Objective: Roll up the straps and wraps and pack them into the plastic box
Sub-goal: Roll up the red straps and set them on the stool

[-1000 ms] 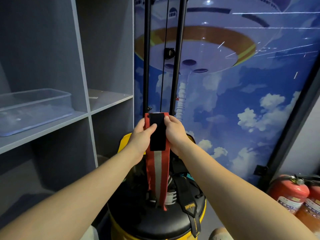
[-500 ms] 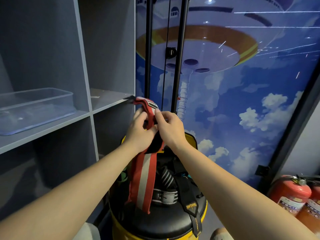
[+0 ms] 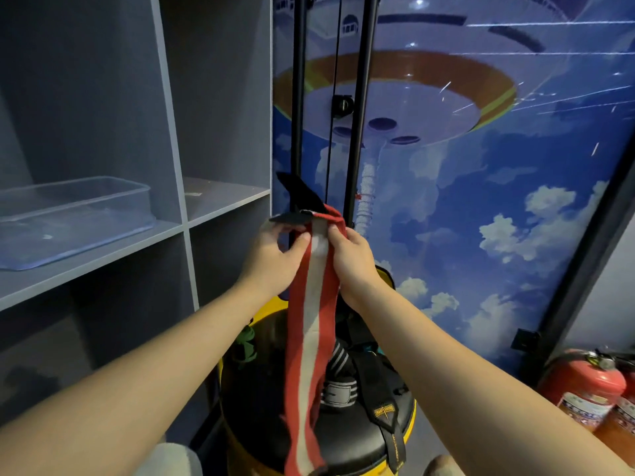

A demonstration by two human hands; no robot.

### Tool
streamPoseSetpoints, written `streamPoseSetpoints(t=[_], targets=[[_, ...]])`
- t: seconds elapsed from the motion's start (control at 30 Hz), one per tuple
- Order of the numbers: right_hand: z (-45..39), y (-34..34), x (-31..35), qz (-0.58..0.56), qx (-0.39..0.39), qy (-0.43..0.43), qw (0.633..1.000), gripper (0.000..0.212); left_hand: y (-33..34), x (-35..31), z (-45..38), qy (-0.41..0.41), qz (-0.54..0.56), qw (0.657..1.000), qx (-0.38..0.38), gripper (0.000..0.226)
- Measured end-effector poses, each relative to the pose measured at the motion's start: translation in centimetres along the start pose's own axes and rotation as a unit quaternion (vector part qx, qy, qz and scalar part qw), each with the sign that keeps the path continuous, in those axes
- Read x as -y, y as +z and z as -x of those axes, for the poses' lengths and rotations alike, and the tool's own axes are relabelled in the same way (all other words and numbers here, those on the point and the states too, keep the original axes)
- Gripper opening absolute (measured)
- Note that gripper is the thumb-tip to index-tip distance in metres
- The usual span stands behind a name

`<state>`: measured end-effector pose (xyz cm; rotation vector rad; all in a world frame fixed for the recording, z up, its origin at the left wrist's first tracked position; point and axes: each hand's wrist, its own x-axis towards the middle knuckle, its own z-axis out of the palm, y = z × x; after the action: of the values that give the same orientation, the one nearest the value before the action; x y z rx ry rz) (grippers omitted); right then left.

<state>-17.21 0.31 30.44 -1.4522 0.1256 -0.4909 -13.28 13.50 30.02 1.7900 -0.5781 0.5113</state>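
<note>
Head view. The left hand (image 3: 275, 250) and the right hand (image 3: 350, 250) each pinch the top end of a long red fabric wrap with a pale grey centre stripe (image 3: 307, 338), held up in front of the person; its black fastening tab (image 3: 299, 197) sticks up and to the left above the fingers, and its loose length hangs straight down to the near edge of the frame. No turn of a roll is visible on this wrap, so rolling appears barely begun. The clear rectangular plastic box (image 3: 74, 218) stands on the grey shelf (image 3: 103, 255) at far left, well apart from the hands, and seems to hold nothing; packing has apparently not started. Still to be handled: a black-and-white striped wrap (image 3: 338, 376) and a black strap with a yellow logo (image 3: 390, 417), lying on the round black padded seat with yellow sides (image 3: 261, 417). The hanging wrap hides part of that pile. A dark green item (image 3: 245, 345) at the seat's left edge is too dim to identify.
</note>
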Motion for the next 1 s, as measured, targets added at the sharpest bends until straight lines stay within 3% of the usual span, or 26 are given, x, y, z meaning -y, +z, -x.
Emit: streamPoseSetpoints(t=[0.1, 0.17, 0.27, 0.33, 0.47, 0.6, 0.7, 0.77, 1.0], targets=[[0.3, -0.3, -0.8, 0.005, 0.041, 0.01, 0.999, 0.03, 0.4, -0.4, -0.6, -0.026, 0.047, 0.997, -0.06, 0.015], [0.7, -0.4, -1.2, 0.003, 0.06, 0.009, 0.998, 0.031, 0.8, -0.3, -0.8, -0.099, 0.093, 0.987, -0.082, 0.028], [1.0, -0.8, -1.7, 0.006, 0.073, 0.011, 0.997, 0.033, 1.1, 0.9, -1.1, -0.238, 0.182, 0.954, -0.01, 0.046], [1.2, -1.0, -1.9, -0.002, 0.079, 0.019, 0.997, 0.033, 1.3, 1.6, -0.9, -0.268, 0.209, 0.939, 0.055, 0.036], [1.4, -1.0, -2.7, 0.04, 0.077, 0.029, 0.996, 0.029, 1.9, 2.0, -0.5, -0.229, 0.227, 0.946, 0.04, 0.022], [1.3, -1.0, -3.7, 0.162, 0.06, -0.018, 0.985, 0.031, 2.0, 2.8, 0.3, -0.229, 0.213, 0.949, 0.047, 0.02], [1.5, -1.1, -4.3, 0.223, 0.07, -0.056, 0.971, 0.032, 1.1, 2.7, 1.4, -0.145, 0.048, 0.986, 0.06, 0.028], [1.9, -1.1, -4.7, 0.229, 0.085, -0.066, 0.967, 0.039, 0.5, 2.6, 2.1, -0.097, -0.053, 0.992, 0.067, 0.032], [3.1, -1.2, -7.1, 0.233, 0.085, -0.053, 0.967, 0.041, 0.3, 5.2, 3.9, -0.088, -0.101, 0.987, 0.084, 0.039]])
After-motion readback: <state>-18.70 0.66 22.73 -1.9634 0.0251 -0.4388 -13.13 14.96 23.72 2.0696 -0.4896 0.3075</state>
